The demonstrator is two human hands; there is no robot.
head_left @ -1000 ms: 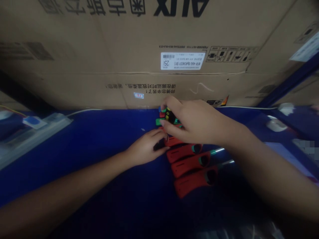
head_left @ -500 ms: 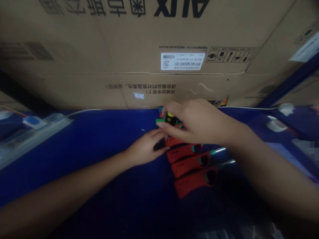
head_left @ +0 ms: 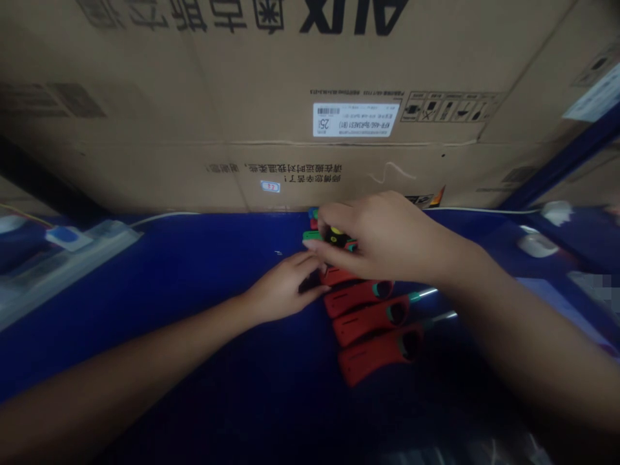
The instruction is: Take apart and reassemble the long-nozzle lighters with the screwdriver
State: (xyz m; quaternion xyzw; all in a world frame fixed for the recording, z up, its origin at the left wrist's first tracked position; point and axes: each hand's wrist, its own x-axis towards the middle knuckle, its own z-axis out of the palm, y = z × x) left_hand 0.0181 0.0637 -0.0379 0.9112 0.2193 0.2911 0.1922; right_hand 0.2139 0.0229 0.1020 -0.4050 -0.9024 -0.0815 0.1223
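My right hand (head_left: 387,236) is closed around a black-and-yellow handle (head_left: 334,237), which looks like a screwdriver's; its far end is hidden by the hand. Just below, my left hand (head_left: 285,287) pinches the butt end of a red long-necked lighter (head_left: 336,276), thumb on the near side and fingertips on the far side. Nearer to me several more red lighters lie side by side, among them one lighter (head_left: 372,352) with its metal neck pointing right. Beyond my right fingertips a green lighter end (head_left: 310,236) shows, mostly covered.
A large cardboard box (head_left: 194,116) with upside-down print stands along the back of the blue tabletop (head_left: 203,252). On the left lies a pale strip with a blue-and-white piece (head_left: 68,237). A white round object (head_left: 537,243) and a cable lie at the right.
The black-and-yellow handle has turned and shifted slightly in my right fingers. My left hand keeps its place on the lighter, and the row of lighters lies as before.
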